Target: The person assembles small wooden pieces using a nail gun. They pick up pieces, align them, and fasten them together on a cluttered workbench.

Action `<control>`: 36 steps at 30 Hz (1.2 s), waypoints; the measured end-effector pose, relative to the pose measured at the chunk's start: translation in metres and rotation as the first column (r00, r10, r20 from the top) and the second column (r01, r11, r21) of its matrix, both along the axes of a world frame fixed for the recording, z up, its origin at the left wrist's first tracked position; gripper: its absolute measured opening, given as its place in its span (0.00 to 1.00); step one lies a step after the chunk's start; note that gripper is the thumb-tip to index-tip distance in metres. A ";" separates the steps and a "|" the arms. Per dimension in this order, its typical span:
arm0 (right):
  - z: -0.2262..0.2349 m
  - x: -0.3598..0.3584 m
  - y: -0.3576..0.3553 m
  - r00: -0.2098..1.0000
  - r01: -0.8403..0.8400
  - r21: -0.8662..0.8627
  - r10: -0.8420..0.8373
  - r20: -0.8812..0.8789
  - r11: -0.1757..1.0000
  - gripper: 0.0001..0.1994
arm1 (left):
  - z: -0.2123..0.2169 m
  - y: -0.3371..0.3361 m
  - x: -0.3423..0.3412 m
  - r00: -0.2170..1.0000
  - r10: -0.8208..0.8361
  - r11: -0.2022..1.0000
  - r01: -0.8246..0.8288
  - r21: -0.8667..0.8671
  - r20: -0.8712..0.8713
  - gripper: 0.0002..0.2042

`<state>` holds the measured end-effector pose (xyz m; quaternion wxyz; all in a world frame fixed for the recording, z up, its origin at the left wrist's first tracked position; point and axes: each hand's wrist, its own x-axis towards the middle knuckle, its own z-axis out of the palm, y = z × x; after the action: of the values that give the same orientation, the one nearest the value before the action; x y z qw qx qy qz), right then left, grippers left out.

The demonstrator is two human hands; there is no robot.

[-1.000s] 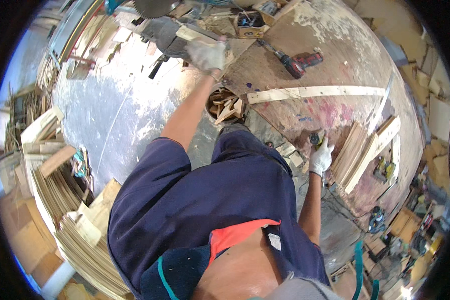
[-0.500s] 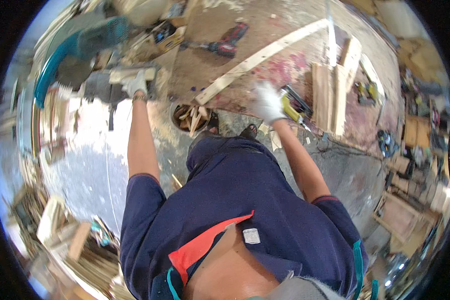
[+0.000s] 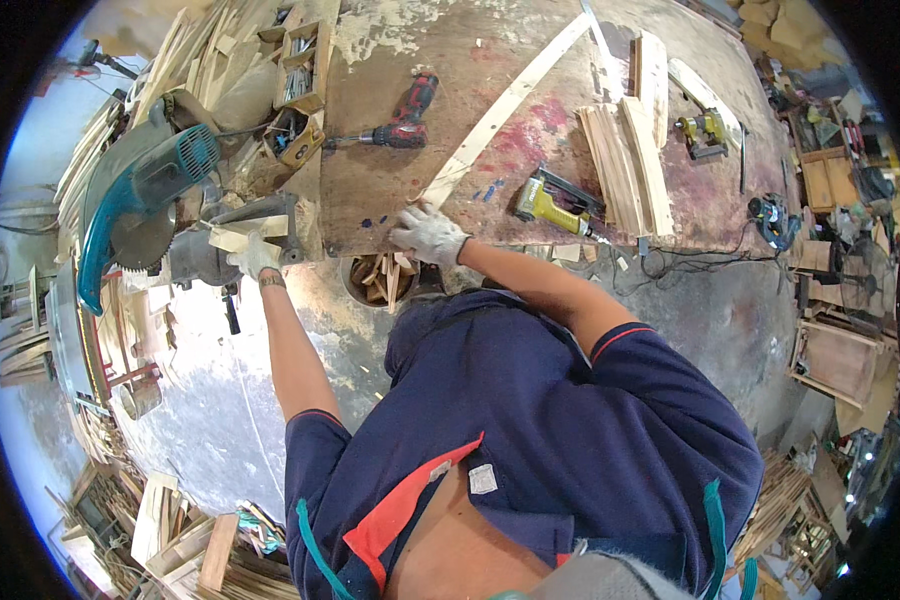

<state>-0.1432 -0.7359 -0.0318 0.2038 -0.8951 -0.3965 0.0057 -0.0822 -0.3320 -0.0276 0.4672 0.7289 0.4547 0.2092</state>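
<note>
From above I look down on a person in a dark blue shirt with an orange collar flap, leaning over a wide, stained wooden bench (image 3: 530, 60) that fills the upper half of the view. At the left end of the bench stands a mitre saw (image 3: 135, 205) with a teal motor housing and a round toothed blade, tilted up over its grey base.

A long pale wooden strip (image 3: 500, 108) lies diagonally across the bench, running from the far right down toward the near edge. A stack of short planks (image 3: 625, 165) sits to its right. Between the strip and the planks lies a yellow nail gun (image 3: 550, 203), and a red and black cordless drill (image 3: 405, 115) lies left of the strip. A round bin of wood offcuts (image 3: 380, 280) stands on the floor just below the bench edge.

Both hands wear white work gloves. The right hand (image 3: 428, 232) rests flat, fingers spread, on the near end of the wooden strip at the bench edge. The left hand (image 3: 253, 255) is stretched out to the saw base and seems closed around a small pale wood block (image 3: 242, 236) lying there, though the glove hides the grip, so I cannot tell for certain.
</note>
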 end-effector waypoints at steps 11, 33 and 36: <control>0.040 0.022 -0.122 0.787 0.590 -0.044 -0.587 -0.192 0.806 0.26 | -0.012 -0.144 -0.125 0.713 -0.683 0.627 0.683 0.374 -0.157 0.31; 0.115 -0.039 -0.100 0.994 -0.095 0.314 0.105 -0.014 0.945 0.05 | 0.063 -0.277 -0.123 0.282 -0.914 0.305 0.952 -0.036 -0.291 0.21; 0.109 -0.049 -0.095 0.978 -0.108 0.394 0.168 -0.121 0.913 0.09 | 0.041 -0.280 -0.123 0.339 -0.913 0.359 0.932 -0.053 -0.229 0.23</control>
<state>-0.1920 -0.8313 0.0767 0.4044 -0.8043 -0.4353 0.0105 -0.2054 -0.6121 0.0133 0.4178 0.8955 0.0022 -0.1531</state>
